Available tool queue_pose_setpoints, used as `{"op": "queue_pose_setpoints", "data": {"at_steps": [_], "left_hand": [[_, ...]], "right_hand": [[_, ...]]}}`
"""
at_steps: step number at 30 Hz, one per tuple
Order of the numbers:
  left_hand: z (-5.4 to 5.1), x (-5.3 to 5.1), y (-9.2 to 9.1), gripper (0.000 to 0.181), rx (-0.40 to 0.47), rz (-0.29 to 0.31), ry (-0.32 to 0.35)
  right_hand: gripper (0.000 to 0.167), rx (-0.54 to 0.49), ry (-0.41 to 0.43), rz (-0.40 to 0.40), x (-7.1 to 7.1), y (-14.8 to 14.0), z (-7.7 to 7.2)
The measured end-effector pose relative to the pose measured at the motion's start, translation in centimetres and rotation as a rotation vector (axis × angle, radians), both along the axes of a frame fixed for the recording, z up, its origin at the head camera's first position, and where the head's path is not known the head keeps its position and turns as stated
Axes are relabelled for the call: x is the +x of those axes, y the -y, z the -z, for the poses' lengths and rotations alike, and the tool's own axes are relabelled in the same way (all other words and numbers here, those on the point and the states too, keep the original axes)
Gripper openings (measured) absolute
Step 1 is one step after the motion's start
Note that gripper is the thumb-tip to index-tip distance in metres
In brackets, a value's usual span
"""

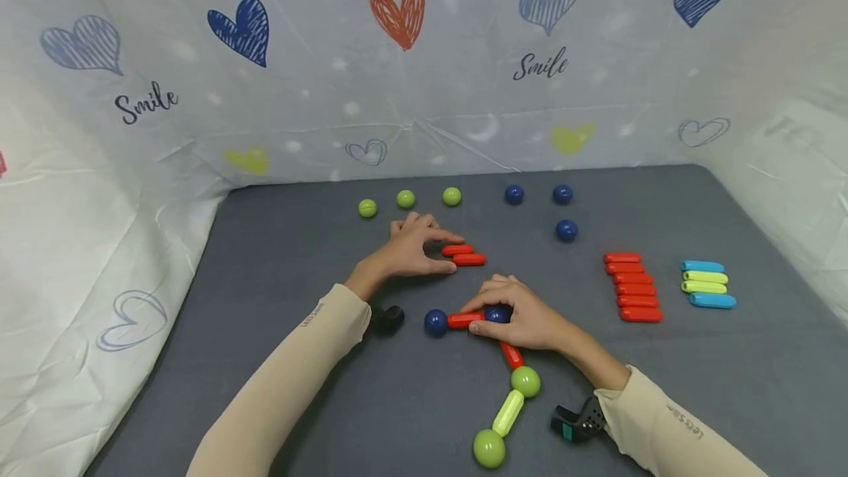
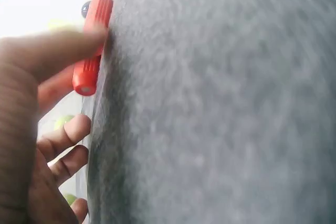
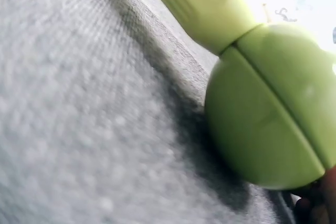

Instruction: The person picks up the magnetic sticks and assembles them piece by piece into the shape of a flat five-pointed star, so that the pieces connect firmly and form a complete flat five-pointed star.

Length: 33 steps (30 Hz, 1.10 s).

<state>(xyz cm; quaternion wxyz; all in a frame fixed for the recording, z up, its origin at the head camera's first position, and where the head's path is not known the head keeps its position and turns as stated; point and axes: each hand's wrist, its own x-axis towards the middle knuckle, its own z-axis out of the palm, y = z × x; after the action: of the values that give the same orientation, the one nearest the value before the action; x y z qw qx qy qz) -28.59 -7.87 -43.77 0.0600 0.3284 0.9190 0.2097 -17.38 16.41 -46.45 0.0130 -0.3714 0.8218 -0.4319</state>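
We see the left hand (image 1: 419, 245) pinching two loose red rods (image 1: 470, 260) while the right hand (image 1: 520, 313) grips a joined red rod (image 1: 465, 320).
Thumb and forefinger close about the loose pair at its left end, perhaps to keep both rods together; on the right, we judge, the pinch steadies the linked piece, whose near blue ball (image 1: 497, 313) sits partly under the fingers, so we cannot make out the joint there. From it the piece runs toward us through a green ball (image 1: 526, 381) and a yellow rod (image 1: 508, 412). Farther out, loose green balls (image 1: 406, 199) lie just beyond the left hand, loose blue balls (image 1: 514, 194) beyond the right, and stacked red rods (image 1: 634, 290) well apart to the right.
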Motion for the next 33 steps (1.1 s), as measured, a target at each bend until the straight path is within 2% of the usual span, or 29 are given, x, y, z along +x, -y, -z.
{"op": "queue_pose_setpoints", "data": {"at_steps": [5, 10, 16, 21, 23, 28, 33], "left_hand": [[0.1, 0.2, 0.7, 0.035, 0.039, -0.023, -0.004], [0.4, 1.0, 1.4, 0.032, 0.077, -0.079, 0.014], [0.8, 2.7, 3.2, 0.031, 0.132, -0.107, 0.03], [1.6, 4.3, 5.4, 0.028, 0.208, -0.193, -0.028], [2.0, 5.0, 6.0, 0.027, 0.236, -0.208, -0.056], [2.4, 6.2, 6.2, 0.026, 0.259, -0.169, -0.069], [2.3, 6.5, 5.8, 0.025, 0.261, -0.138, -0.057]], "right_hand": [[0.02, 0.003, -0.013, 0.021, 0.0, -0.3, 0.0], [0.02, -0.011, -0.023, 0.109, 0.1, -0.5, 0.0], [0.02, -0.01, -0.034, 0.232, 0.2, -0.7, 0.0], [0.018, -0.023, -0.05, 0.312, 0.0, -0.6, 0.2], [0.017, -0.037, -0.063, 0.349, 0.0, -0.6, 0.3], [0.016, -0.061, -0.1, 0.428, -0.1, -0.7, 0.6], [0.016, -0.062, -0.102, 0.445, -0.2, -0.7, 0.7]]}}
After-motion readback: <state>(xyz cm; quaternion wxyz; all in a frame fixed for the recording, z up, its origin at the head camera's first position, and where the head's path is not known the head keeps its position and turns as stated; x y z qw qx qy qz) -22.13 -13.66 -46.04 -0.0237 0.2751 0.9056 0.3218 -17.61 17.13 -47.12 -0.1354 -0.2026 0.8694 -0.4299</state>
